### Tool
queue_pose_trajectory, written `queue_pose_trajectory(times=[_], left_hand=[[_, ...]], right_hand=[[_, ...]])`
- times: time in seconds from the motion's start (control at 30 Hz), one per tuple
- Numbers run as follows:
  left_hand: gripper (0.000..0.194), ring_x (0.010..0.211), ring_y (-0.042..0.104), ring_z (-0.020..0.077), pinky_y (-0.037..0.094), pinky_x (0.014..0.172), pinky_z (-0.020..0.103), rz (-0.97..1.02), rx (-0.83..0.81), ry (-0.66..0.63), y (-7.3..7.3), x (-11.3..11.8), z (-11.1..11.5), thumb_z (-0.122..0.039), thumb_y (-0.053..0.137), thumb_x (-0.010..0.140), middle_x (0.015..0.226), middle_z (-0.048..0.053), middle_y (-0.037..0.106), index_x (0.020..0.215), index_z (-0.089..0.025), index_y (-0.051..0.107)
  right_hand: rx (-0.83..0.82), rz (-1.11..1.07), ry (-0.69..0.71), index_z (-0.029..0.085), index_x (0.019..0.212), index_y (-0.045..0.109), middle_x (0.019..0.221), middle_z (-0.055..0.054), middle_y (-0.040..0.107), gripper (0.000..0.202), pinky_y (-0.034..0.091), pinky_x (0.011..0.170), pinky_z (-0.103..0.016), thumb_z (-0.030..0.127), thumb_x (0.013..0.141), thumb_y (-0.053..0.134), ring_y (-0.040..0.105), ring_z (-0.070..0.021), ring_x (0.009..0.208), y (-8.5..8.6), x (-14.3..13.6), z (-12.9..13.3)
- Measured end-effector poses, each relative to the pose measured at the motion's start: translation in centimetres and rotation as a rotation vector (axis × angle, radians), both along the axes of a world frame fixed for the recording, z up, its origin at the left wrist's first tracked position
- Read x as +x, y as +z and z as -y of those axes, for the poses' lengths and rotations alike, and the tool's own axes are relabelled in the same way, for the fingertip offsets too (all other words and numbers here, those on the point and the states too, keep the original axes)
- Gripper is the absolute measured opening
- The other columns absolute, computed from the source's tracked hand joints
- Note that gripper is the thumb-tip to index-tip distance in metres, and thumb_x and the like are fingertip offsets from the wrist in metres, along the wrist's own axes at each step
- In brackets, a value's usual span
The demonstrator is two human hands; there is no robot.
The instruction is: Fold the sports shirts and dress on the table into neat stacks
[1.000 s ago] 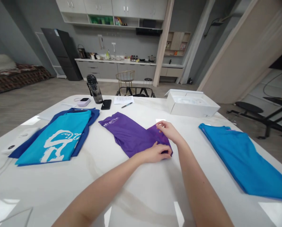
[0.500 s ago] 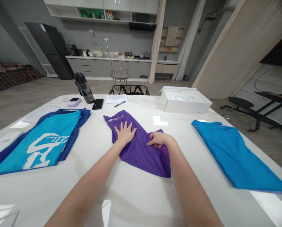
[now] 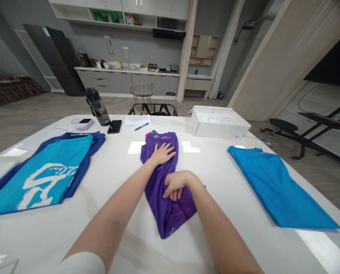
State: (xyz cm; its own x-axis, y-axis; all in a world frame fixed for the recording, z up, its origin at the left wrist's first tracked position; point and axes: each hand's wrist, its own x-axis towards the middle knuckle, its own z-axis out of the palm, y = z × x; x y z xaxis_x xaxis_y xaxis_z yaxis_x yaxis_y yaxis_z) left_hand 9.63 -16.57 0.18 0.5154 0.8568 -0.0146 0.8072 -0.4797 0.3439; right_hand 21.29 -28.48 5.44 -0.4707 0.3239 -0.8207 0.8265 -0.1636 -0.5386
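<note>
Two bare hands on dark purple printed fabric garment (image 3: 168, 205), mid-counter. L hand (image 3: 162, 153) flat w/ fingers spread, pressing near its white-lettered end; R hand (image 3: 175, 185) curled on lower part, fingertips pinching cloth. White glossy counter (image 3: 115, 228) also has turquoise folded garment w/ white lettering (image 3: 53, 167) on L, bright blue folded garment (image 3: 275, 186) on R, open white cardboard box (image 3: 220, 123) behind.

Has plain grey walls (image 3: 147, 42) and a grey-brown streaked floor (image 3: 70, 104). Includes a tall dark refrigerator (image 3: 54, 57) beside grey base cabinets (image 3: 116, 80), with a gold wire-backed chair (image 3: 142, 90) in front. Shows bright rectangular reflections (image 3: 137, 147) on a glossy white desk (image 3: 115, 160).
</note>
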Motion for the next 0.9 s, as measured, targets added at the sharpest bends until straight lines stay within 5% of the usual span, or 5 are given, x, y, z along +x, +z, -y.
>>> queue_pose_trajectory(times=[0.23, 0.47, 0.73, 0.83, 0.9], left_hand=[[0.050, 0.130, 0.047, 0.0400, 0.034, 0.108, 0.061, 0.059, 0.128, 0.159, 0.9, 2.2, 4.4, -0.050, 0.059, 0.090, 0.136, 0.018, 0.056, 0.131, -0.021, 0.060], [0.013, 0.088, 0.064, 0.0260, 0.049, 0.086, 0.042, 0.453, 0.018, 0.205, 1.2, 1.1, 3.5, -0.028, 0.056, 0.090, 0.088, 0.007, 0.068, 0.085, -0.020, 0.066], [0.023, 0.082, 0.067, 0.0204, 0.056, 0.081, 0.036, 1.618, -0.373, 0.520, 3.1, -8.9, 1.3, -0.041, 0.059, 0.084, 0.085, 0.003, 0.070, 0.092, -0.020, 0.065], [0.018, 0.080, 0.068, 0.0237, 0.058, 0.078, 0.040, 1.571, -0.495, 0.821, 2.5, -13.7, 0.6, -0.031, 0.049, 0.084, 0.080, 0.008, 0.069, 0.087, -0.018, 0.062], [0.018, 0.083, 0.068, 0.0237, 0.057, 0.081, 0.041, 1.332, -0.300, 0.957, 1.9, -16.2, 0.4, -0.025, 0.047, 0.084, 0.085, 0.008, 0.068, 0.091, -0.017, 0.061]], right_hand=[[-0.194, -0.216, 0.105, 0.015, 0.079, 0.072, 0.077, -0.002, 0.073, 0.040, 0.060, 0.062, -0.025, 0.046, 0.060, 0.089, 0.072, -0.0169, 0.070, 0.6, -0.3, 0.1], [-0.439, -0.317, 0.180, 0.015, 0.074, 0.073, 0.084, -0.002, 0.073, 0.043, 0.061, 0.061, -0.023, 0.036, 0.044, 0.096, 0.072, -0.0182, 0.078, 2.1, -3.9, 2.3], [-0.258, -0.271, 0.071, 0.016, 0.081, 0.071, 0.085, -0.003, 0.071, 0.048, 0.058, 0.053, -0.024, 0.057, 0.061, 0.086, 0.070, -0.0155, 0.063, 2.3, -4.0, 2.7], [-0.111, -0.260, -0.028, 0.017, 0.088, 0.070, 0.092, -0.004, 0.072, 0.047, 0.057, 0.056, -0.023, 0.060, 0.071, 0.078, 0.069, -0.0135, 0.062, 2.4, -2.8, 2.0], [-0.003, -0.280, -0.079, 0.018, 0.092, 0.070, 0.094, -0.004, 0.073, 0.044, 0.055, 0.058, -0.023, 0.059, 0.079, 0.072, 0.067, -0.0116, 0.061, 2.3, -2.2, 1.4]])
